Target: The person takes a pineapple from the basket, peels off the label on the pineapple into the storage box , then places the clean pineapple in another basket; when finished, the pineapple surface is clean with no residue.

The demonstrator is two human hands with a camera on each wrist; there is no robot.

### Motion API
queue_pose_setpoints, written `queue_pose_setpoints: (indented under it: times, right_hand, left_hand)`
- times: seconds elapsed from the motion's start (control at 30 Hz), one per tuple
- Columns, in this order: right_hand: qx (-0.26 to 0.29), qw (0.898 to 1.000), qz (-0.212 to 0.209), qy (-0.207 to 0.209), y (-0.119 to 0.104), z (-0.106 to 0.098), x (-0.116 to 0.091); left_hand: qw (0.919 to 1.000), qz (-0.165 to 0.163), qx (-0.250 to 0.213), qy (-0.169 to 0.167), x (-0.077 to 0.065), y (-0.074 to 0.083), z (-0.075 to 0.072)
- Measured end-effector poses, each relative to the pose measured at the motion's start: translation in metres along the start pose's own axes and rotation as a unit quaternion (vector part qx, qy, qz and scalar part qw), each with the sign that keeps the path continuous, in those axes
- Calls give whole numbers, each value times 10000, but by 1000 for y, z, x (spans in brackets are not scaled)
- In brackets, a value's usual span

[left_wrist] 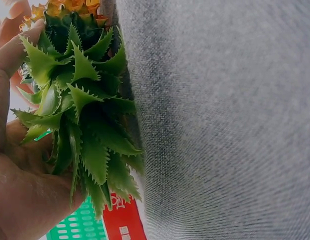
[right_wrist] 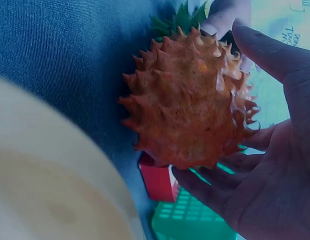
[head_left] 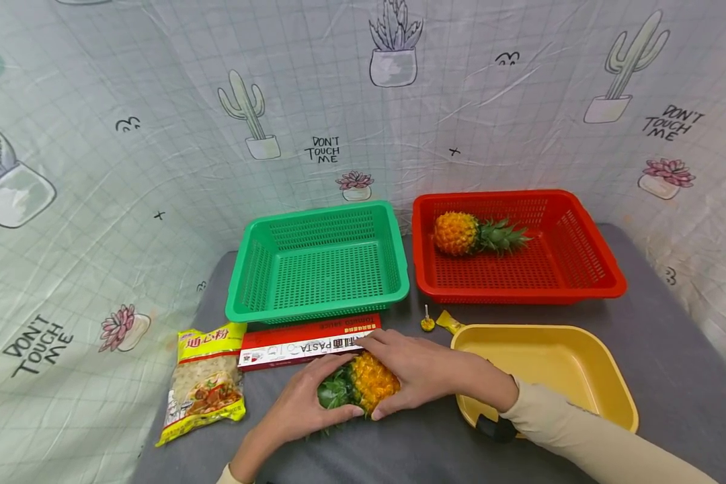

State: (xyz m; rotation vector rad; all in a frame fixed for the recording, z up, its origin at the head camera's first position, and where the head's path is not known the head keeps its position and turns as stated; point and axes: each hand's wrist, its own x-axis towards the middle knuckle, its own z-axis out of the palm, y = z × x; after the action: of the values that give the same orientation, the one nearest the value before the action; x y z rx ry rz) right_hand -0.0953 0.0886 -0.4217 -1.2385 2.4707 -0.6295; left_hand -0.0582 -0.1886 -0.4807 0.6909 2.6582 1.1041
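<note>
Both hands hold a small pineapple (head_left: 373, 380) that lies on its side low over the grey cloth. My left hand (head_left: 302, 398) curls around its green leafy crown, with the thumb near the body in the left wrist view. On the orange, spiky body, my right hand (head_left: 416, 366) has its thumb on the near side and its fingers on the far side. The left wrist view shows the toothed leaves (left_wrist: 85, 110) close up against the palm. Part of a red and white pasta box (head_left: 302, 343) lies just beyond the hands, partly hidden by the right fingers.
A green basket (head_left: 318, 316) stands behind the box. To its right, a red basket (head_left: 520, 296) holds another pineapple (head_left: 456, 234). A yellow bag of noodles (head_left: 208, 376) lies left, a yellow basin (head_left: 544, 356) right under the right forearm. A small yellow-headed piece (head_left: 427, 324) lies between.
</note>
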Motion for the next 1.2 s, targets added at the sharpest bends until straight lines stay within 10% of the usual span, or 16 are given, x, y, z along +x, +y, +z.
queue_pose_setpoints:
  times: [1.2]
  right_hand:
    - [-166, 9996, 76, 191, 0, 21, 9]
  left_hand:
    - [9995, 151, 266, 89, -1, 4, 1]
